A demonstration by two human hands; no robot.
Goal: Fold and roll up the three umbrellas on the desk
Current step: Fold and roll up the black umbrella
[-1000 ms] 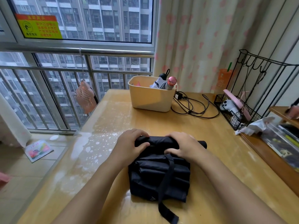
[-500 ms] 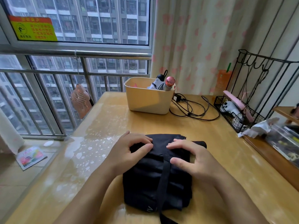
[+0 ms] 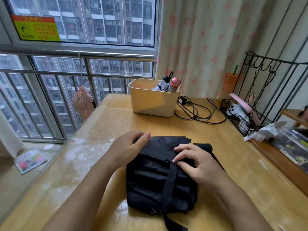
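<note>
While your left hand (image 3: pixel 128 147) clenches the far edge of the umbrella (image 3: pixel 148 185), your right hand (image 3: pixel 198 165) pinches a fold just beside the strap (image 3: pixel 169 184).

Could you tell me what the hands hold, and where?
The left hand grips the black umbrella at its far left corner; the fingers of the right hand press its folds beside the strap; whether pinching is unclear.

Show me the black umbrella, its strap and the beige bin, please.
black umbrella (image 3: pixel 146 180): head view, on its folded cloth, left of the strap.
strap (image 3: pixel 169 184): head view, middle of the band.
beige bin (image 3: pixel 153 104): head view, on its front wall.
</note>
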